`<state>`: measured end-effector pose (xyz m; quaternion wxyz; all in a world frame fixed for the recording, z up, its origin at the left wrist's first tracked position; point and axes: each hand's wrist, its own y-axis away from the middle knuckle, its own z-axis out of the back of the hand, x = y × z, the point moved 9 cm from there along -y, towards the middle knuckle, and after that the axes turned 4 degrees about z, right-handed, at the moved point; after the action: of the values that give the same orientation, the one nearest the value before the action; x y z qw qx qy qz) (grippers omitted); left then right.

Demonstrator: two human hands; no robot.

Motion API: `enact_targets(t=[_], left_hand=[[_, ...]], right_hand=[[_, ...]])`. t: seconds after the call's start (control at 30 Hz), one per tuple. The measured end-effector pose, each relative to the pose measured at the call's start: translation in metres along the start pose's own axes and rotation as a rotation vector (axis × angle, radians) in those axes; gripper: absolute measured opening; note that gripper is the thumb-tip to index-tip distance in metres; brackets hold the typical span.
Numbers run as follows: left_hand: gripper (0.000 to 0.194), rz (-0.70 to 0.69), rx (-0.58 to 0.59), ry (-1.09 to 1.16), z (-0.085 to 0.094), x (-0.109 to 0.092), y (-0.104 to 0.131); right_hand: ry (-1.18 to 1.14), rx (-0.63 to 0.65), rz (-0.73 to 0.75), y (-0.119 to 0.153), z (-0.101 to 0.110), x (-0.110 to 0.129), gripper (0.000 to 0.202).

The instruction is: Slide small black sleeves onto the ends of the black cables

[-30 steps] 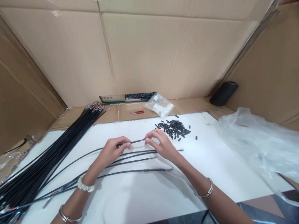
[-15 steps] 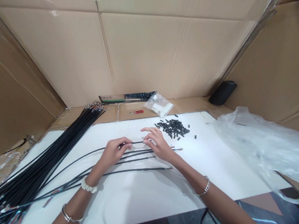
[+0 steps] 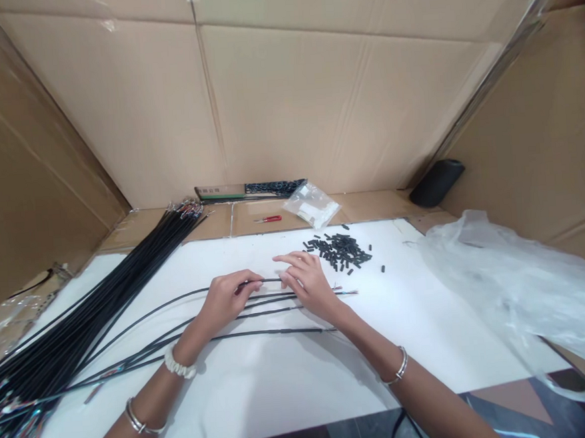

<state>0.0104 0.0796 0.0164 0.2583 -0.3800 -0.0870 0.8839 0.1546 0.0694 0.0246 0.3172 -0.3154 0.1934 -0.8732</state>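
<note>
A thin black cable (image 3: 271, 280) runs between my two hands above the white tabletop (image 3: 264, 388). My left hand (image 3: 232, 298) pinches it between thumb and fingers. Near the cable's end, my right hand (image 3: 307, 281) grips it with thumb and index finger, its other fingers lifted and apart. The tip itself is hidden by the right hand. Several more black cables (image 3: 280, 331) lie side by side just below the hands, some with coloured wire ends showing. Beyond my right hand is a pile of short black sleeves (image 3: 342, 250).
A thick bundle of black cables (image 3: 93, 306) covers the left side. Along the back lie a red-handled tool (image 3: 271, 218), a clear bag (image 3: 312, 205) and an open box (image 3: 250, 190). A black roll (image 3: 437, 182) and plastic sheeting (image 3: 527, 282) are at the right. Cardboard walls surround the table.
My left hand has shifted slightly right along the cable, closer to my right hand. My right hand stays at nearly the same place on the cable.
</note>
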Motion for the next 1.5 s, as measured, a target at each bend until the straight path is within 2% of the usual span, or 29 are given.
enact_targets(t=[0.2, 0.33, 0.5, 0.73, 0.87, 0.93, 1.03, 1.07, 1.13, 1.2, 1.27, 1.33, 1.4, 1.5], left_hand=[[0.018, 0.03, 0.056, -0.058, -0.001, -0.004, -0.002], [0.019, -0.092, 0.129, -0.08, -0.017, -0.024, 0.003], [0.023, -0.214, 0.091, -0.167, -0.024, -0.033, 0.006], [0.022, -0.228, 0.117, -0.155, -0.015, -0.031, 0.001], [0.021, -0.166, 0.09, -0.179, -0.005, -0.017, -0.002], [0.022, -0.12, 0.092, -0.195, -0.004, -0.01, -0.003], [0.023, -0.096, 0.161, -0.222, -0.015, -0.009, 0.0], [0.024, -0.11, 0.196, -0.228, -0.022, -0.012, 0.001], [0.024, -0.169, 0.267, -0.247, -0.033, -0.019, 0.004], [0.025, -0.198, 0.267, -0.299, -0.034, -0.018, 0.003], [0.028, -0.118, 0.141, -0.395, -0.016, -0.002, -0.005], [0.03, 0.065, -0.054, -0.526, 0.018, 0.027, -0.01], [0.03, 0.246, -0.22, -0.684, 0.053, 0.058, -0.008], [0.033, 0.501, -0.344, -0.846, 0.094, 0.101, 0.005]], right_hand=[[0.04, 0.026, 0.035, -0.003, 0.005, 0.001, 0.03], [0.014, 0.056, 0.106, 0.0, -0.007, 0.013, 0.028], [-0.018, 0.089, 0.123, 0.002, -0.013, 0.021, 0.035], [-0.012, 0.079, 0.123, -0.001, -0.005, 0.017, 0.029], [-0.029, 0.029, 0.096, -0.003, 0.006, 0.008, 0.032], [-0.049, 0.05, 0.079, -0.005, 0.008, 0.003, 0.036], [-0.093, 0.11, 0.005, -0.007, 0.007, -0.015, 0.04], [-0.097, 0.102, -0.05, -0.008, 0.01, -0.026, 0.04], [-0.066, 0.001, -0.213, -0.006, 0.024, -0.058, 0.04], [0.05, -0.065, -0.388, 0.002, 0.039, -0.092, 0.031], [0.205, -0.033, -0.541, 0.012, 0.048, -0.12, 0.022], [0.341, 0.022, -0.637, 0.021, 0.055, -0.138, 0.02], [0.455, 0.052, -0.697, 0.028, 0.059, -0.145, 0.021], [0.559, 0.074, -0.708, 0.03, 0.056, -0.144, 0.023]])
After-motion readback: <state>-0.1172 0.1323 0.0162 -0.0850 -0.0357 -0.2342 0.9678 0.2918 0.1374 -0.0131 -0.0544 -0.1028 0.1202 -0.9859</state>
